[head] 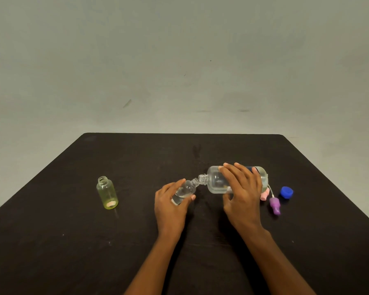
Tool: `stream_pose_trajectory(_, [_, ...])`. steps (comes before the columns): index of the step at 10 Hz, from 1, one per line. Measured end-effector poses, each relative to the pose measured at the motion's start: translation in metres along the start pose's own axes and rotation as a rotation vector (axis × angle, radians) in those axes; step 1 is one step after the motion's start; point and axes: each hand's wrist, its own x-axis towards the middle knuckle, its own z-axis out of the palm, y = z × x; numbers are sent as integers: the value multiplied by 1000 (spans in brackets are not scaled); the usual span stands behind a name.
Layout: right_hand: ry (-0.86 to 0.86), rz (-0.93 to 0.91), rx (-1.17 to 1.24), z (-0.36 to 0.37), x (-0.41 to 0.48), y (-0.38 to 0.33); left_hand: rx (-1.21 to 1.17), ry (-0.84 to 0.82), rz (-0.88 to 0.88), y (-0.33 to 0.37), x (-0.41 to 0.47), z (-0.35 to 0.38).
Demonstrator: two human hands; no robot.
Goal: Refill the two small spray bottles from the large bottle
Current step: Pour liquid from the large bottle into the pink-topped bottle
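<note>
**A:** Where is the large bottle?

**B:** The large bottle [215, 180] is tipped almost level above the middle of the bench [136, 241], a little toward its right edge. Its open threaded neck meets the mouth of the small clear bottle [186, 188].

**A:** And the hands?

**B:** The right hand [242, 192] wraps the large bottle's barrel, fingers over the top and thumb beneath. The left hand [170, 206] grasps the small clear bottle by its lower body and leans it toward the pour. Some liquid shows inside.

**A:** How will they handle?

**B:** Both look like thin clear plastic, so I'd expect them to be light, squeezable and probably slick when wet. I'd hold the large one gently round its middle, because a squeeze could gush past that narrow mouth. The small one wants a low grip that leaves the neck free.

**A:** Anything else?

**B:** A yellow-green small bottle [107, 193] stands upright and uncapped toward the left edge, well apart. Near the right edge lie a pink spray head [264, 195], a purple spray head [275, 206] and a blue cap [286, 192].
</note>
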Motion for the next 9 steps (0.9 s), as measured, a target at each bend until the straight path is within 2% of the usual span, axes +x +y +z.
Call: stream_pose_trajectory(9, [0,4,-9,0,0,0,-25,9,-6,2,0,1])
